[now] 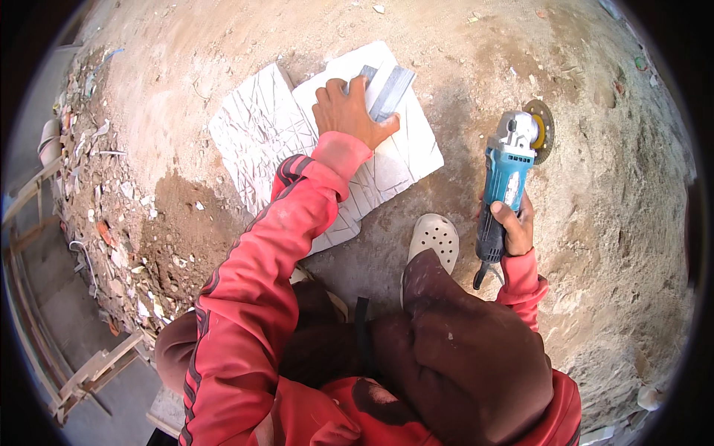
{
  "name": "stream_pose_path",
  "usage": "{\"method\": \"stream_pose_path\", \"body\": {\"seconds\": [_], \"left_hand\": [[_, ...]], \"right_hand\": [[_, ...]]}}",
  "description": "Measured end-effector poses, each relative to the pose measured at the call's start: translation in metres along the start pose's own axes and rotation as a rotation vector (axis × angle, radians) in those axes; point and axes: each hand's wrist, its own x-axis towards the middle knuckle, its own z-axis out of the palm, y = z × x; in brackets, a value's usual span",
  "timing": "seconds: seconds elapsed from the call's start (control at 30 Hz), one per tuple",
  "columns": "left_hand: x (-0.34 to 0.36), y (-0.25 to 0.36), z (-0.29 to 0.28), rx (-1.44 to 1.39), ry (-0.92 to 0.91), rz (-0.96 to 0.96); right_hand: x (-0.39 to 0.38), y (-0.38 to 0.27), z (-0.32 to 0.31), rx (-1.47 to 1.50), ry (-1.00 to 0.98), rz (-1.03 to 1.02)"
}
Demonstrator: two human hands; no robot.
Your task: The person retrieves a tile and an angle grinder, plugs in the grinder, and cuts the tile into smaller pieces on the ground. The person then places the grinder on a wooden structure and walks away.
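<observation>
1. A person squats over bare, dusty ground (595, 82), seen from above, in a red top with dark-striped sleeves (253, 253) and brown trousers (476, 349).
2. The left hand (349, 113) reaches forward over a grey strip (393, 94). Its fingers are spread and bent, with the thumb at the strip's near end; whether it pinches the strip or only presses on it, I cannot tell.
3. The strip lies tilted on a white slab (413, 152), ahead of the person. A second white slab (256, 123), heavily scored with dark lines, lies just beside it on the left.
4. The right hand (519, 229) is wrapped around the black handle of an angle grinder (500, 175), thumb across the grip. The teal-and-black tool is held well apart from the slabs, on the right, its head pointing away from the person and its round grey disc (547, 132) facing right.
5. At the far left edge stands a pale, bucket-like container (50, 143); its contents cannot be made out.
6. The grinder's teal body bears a pale, worn-looking label (513, 187), too blurred to read.
7. A cream clog (433, 236) with round holes shows between slab and grinder; rubble (111, 223) lines the left side.
</observation>
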Motion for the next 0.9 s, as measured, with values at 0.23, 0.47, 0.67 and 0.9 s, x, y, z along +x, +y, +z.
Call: {"method": "stream_pose_path", "body": {"seconds": [0.23,0.47,0.67,0.9], "left_hand": [[-0.012,0.060,0.018,-0.178,0.050,-0.324],[-0.051,0.135,0.006,-0.839,-0.085,-0.029],[-0.083,0.200,0.043,-1.470,-0.707,-0.038],[-0.052,0.195,0.060,-0.804,-0.619,0.321]], "right_hand": [[0.031,-0.006,-0.001,0.023,-0.084,-0.008],[0.070,-0.033,-0.037,0.048,-0.099,0.004],[0.094,-0.042,-0.059,0.359,-0.128,-0.058],[0.094,-0.039,-0.110,0.446,-0.049,0.030]]}}
